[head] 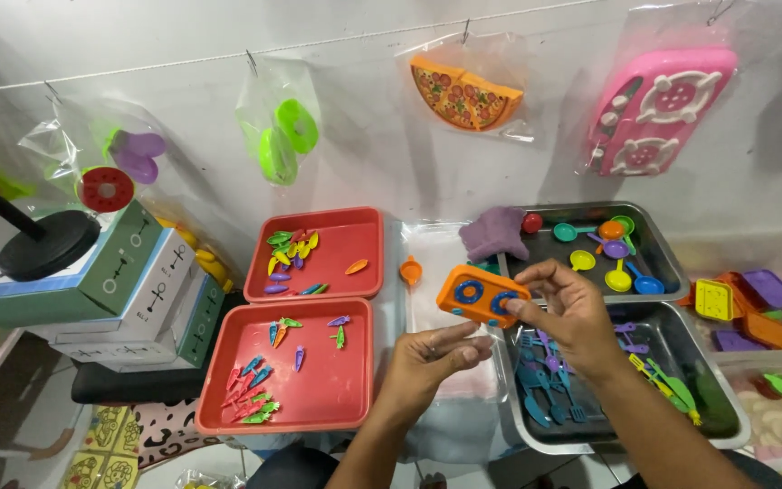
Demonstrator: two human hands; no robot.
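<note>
The right hand [572, 312] pinches an orange toy stove [480, 294] with blue rings above a clear bag [450, 299]; the left hand [432, 358], fingers half curled, holds nothing. On a line along the white wall hang bags: toy pizza [463, 91], pink stove [658, 109], green discs [282, 136]. Stacked green and white boxes [128, 285] sit left of two red trays [337, 394] on the worktop

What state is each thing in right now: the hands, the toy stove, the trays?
Right hand: gripping orange plastic toy stove.
Orange plastic toy stove: lifted above the trays.
Left hand: holding nothing, fingers extended below stove.
Two red plastic trays: holding small toy carrots.
Metal trays: holding coloured toy utensils.
</note>
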